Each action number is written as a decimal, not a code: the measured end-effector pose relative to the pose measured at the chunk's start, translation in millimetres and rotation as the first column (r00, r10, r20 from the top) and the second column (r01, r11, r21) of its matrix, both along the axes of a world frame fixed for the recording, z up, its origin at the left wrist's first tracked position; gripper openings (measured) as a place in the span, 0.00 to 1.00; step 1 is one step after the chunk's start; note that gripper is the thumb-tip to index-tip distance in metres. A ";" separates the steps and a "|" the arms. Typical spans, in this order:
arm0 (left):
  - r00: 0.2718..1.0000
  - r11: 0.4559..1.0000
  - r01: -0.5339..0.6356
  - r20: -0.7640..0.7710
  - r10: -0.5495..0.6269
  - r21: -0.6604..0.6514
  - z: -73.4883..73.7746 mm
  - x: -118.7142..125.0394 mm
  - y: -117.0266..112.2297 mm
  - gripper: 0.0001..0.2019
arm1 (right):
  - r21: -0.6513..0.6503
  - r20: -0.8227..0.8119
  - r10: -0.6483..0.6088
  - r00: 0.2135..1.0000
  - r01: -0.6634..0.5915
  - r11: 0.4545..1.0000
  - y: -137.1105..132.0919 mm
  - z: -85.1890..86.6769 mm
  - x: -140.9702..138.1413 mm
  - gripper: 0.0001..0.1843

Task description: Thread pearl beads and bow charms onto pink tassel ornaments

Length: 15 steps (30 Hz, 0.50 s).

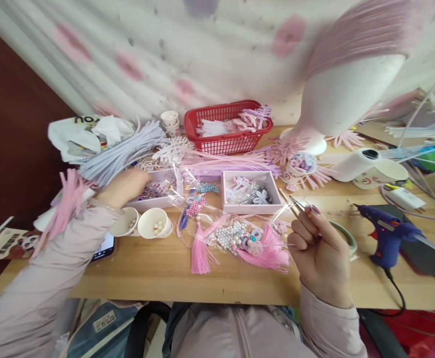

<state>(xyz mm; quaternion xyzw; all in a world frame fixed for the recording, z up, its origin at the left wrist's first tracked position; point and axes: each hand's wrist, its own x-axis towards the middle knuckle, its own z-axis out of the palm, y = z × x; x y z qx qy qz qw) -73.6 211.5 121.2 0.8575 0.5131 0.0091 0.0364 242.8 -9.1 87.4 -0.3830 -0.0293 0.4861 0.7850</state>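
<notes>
A: What's at the left?
B: Pink stems point(66, 199) hang by the sleeve, with pale blue stems point(128, 149) on the far side. A phone point(105, 247) lies partly under the left forearm.
A: And the left hand point(126, 185)?
B: It's over the left end of the gem box point(161, 201). Its fingers are blurred and mostly hidden, so I can't tell whether they grip anything.
A: What's next to that?
B: Two paper cups point(168, 227), just on the near side of the gem box. Farther right, a pink tassel point(201, 251) lies on the bench point(239, 288), then pearls point(230, 236) and a second tassel point(267, 253). The flower box point(252, 209) sits beyond them, and the red basket point(224, 145) farther still.
A: The right hand point(321, 253)?
B: Just right of the second tassel, raised, fingers curled around tweezers point(298, 203) whose tips point far and left.
A: Anything past it?
B: A blue glue gun point(389, 228), apart from the hand.
</notes>
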 end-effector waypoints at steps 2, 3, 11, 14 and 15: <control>1.000 1.000 -0.002 -0.023 0.003 0.024 14.7 0.8 -13.7 0.10 | 0.012 0.010 -0.002 1.000 0.002 1.000 -0.2 -0.4 0.1 0.26; 1.000 0.999 -0.011 -0.009 0.011 0.038 21.5 2.7 -24.2 0.10 | 0.013 0.024 0.018 1.000 -0.019 1.000 -0.3 -1.3 -0.8 0.25; 0.941 0.990 0.130 0.322 -0.107 -0.050 4.1 51.7 -125.5 0.17 | -0.150 0.265 0.668 0.696 -0.654 0.741 1.4 -32.6 -36.0 0.16; 0.929 0.996 0.030 0.370 0.002 -0.080 -16.2 66.8 -136.9 0.19 | -0.180 0.344 0.651 0.677 -0.633 0.753 1.7 -45.3 -43.6 0.15; 0.921 0.991 0.015 0.389 0.037 -0.130 -21.7 70.2 -137.4 0.20 | -0.185 0.363 0.641 0.676 -0.623 0.760 1.8 -47.8 -44.0 0.14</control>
